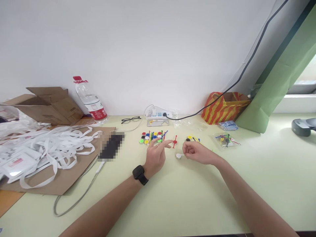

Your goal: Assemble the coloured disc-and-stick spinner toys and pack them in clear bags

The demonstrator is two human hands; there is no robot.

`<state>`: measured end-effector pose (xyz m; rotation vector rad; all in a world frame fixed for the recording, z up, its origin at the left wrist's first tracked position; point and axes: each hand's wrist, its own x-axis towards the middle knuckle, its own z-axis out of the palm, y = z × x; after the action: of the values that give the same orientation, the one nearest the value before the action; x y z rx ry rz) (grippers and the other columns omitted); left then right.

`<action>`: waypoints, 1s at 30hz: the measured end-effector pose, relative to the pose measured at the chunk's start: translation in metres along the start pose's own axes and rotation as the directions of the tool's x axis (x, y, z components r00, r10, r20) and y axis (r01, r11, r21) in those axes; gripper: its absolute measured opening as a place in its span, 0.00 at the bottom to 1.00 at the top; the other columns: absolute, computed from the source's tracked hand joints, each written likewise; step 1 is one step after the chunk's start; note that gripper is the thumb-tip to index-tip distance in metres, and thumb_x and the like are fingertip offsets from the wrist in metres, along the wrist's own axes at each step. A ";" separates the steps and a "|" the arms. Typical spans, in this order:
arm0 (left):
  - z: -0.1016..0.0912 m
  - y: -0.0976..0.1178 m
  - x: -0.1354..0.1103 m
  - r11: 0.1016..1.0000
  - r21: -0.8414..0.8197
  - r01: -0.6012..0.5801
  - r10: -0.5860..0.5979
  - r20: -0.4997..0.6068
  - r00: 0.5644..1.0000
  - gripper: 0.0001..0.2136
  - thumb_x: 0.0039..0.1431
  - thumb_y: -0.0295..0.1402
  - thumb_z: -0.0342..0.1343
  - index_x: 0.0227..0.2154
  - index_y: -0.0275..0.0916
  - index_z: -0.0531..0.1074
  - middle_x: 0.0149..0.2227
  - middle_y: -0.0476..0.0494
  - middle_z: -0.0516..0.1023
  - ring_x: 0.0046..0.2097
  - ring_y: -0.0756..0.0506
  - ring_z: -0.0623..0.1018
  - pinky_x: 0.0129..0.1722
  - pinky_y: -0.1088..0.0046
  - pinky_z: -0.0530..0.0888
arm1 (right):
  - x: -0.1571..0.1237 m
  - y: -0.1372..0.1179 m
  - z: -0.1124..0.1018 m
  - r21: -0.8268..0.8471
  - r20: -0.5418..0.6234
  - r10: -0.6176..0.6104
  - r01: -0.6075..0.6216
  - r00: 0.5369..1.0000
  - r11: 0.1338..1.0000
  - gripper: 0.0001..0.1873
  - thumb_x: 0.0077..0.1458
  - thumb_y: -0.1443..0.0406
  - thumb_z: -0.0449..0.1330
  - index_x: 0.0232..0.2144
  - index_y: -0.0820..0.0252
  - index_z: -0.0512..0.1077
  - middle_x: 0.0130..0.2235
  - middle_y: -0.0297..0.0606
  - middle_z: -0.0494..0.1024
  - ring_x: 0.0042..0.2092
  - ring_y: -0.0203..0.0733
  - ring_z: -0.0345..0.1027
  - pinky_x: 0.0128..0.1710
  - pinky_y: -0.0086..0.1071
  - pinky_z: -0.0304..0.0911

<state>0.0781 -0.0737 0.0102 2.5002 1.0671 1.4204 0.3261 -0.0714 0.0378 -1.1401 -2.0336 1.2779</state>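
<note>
My left hand [156, 154] hovers over the table with its fingers stretched toward a red plastic spinner arrow [175, 142], which has a round middle. I see nothing in its grasp. My right hand [195, 152] is closed in a pinch at the thin white strip of a white disc piece [178, 156]; the fingers partly hide the strip's end. Behind the left hand lies a group of small coloured discs [144, 137] and coloured arrows [166, 133], partly covered by the fingers. Beyond the right hand are a yellow disc [189, 137], a black disc [188, 140] and more arrows.
A clear bag of arrows [226, 140] lies right. Along the wall are glasses [131, 119], a power strip [158, 113] and a striped bag [214, 110]. Leftward are a blurred dark phone-like object [111, 147], a cable, white straps [61, 154], a bottle [93, 105] and a cardboard box [54, 105].
</note>
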 end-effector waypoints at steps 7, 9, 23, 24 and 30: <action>-0.003 0.001 0.002 0.999 0.002 -0.037 0.037 -0.031 0.999 0.22 0.65 0.18 0.39 0.48 0.45 0.74 0.39 0.52 0.85 0.40 0.49 0.83 0.60 0.61 0.68 | -0.002 -0.012 0.006 0.143 0.111 -0.025 0.009 0.994 0.990 0.07 0.51 0.71 0.55 0.33 0.57 0.70 0.32 0.32 0.71 0.32 0.35 0.64 0.31 0.29 0.61; -0.003 0.001 0.002 0.999 -0.013 -0.043 0.042 -0.033 0.999 0.21 0.64 0.17 0.39 0.40 0.44 0.75 0.36 0.52 0.85 0.38 0.49 0.82 0.57 0.62 0.70 | -0.002 -0.014 0.007 0.193 0.127 -0.034 0.009 0.991 0.981 0.07 0.52 0.71 0.56 0.35 0.57 0.70 0.34 0.33 0.73 0.34 0.36 0.67 0.33 0.29 0.63; -0.010 0.012 0.008 0.990 -0.044 -0.138 0.144 0.389 0.910 0.05 0.60 0.33 0.56 0.36 0.44 0.76 0.30 0.45 0.80 0.34 0.44 0.78 0.39 0.64 0.70 | 0.010 0.000 0.027 0.400 0.084 -0.032 -0.004 0.996 0.916 0.19 0.49 0.56 0.72 0.35 0.57 0.67 0.36 0.33 0.75 0.38 0.40 0.74 0.40 0.35 0.67; -0.010 0.011 0.008 0.987 -0.034 -0.154 0.154 0.414 0.897 0.05 0.60 0.33 0.56 0.36 0.44 0.77 0.29 0.46 0.80 0.32 0.44 0.77 0.37 0.65 0.70 | 0.011 0.002 0.028 0.405 0.079 -0.021 -0.013 0.997 0.914 0.19 0.49 0.56 0.72 0.35 0.57 0.67 0.35 0.32 0.75 0.37 0.40 0.74 0.40 0.35 0.67; -0.006 0.007 0.007 0.976 0.029 -0.216 0.182 0.436 0.881 0.10 0.65 0.31 0.52 0.36 0.44 0.79 0.27 0.45 0.78 0.30 0.45 0.77 0.32 0.67 0.68 | 0.014 0.011 0.027 0.361 0.009 0.033 -0.034 0.999 0.932 0.18 0.49 0.57 0.71 0.34 0.58 0.68 0.33 0.31 0.74 0.33 0.38 0.72 0.38 0.34 0.66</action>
<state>0.0791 -0.0760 0.0216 2.8561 0.8078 0.7972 0.3029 -0.0708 0.0150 -1.0007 -1.6898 1.5902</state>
